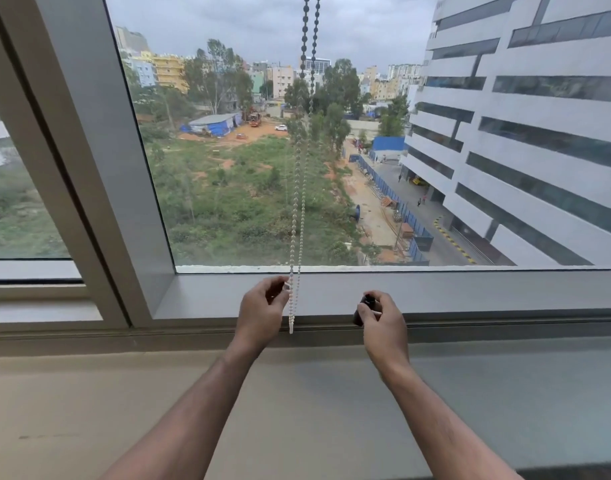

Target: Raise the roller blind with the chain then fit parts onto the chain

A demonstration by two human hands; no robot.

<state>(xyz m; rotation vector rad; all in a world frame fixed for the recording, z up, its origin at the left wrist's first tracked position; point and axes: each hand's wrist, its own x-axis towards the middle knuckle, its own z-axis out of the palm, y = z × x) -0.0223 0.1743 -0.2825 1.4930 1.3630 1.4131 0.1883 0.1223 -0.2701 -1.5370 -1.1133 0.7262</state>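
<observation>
A white bead chain (pixel 299 209) hangs in a double strand from the top of the frame down the window pane, and its loop ends just below the sill edge. My left hand (pixel 262 306) pinches the chain near its lower end, fingers closed on the left strand. To the right, my right hand (pixel 380 320) holds a small dark part (pixel 363 308) between fingers and thumb, apart from the chain. The roller blind itself is out of view above.
A grey window frame (pixel 470 289) and a wide beige sill (pixel 89 393) run across in front of me. A thick grey mullion (pixel 89 150) slants on the left. Through the glass are a green plot and a white building.
</observation>
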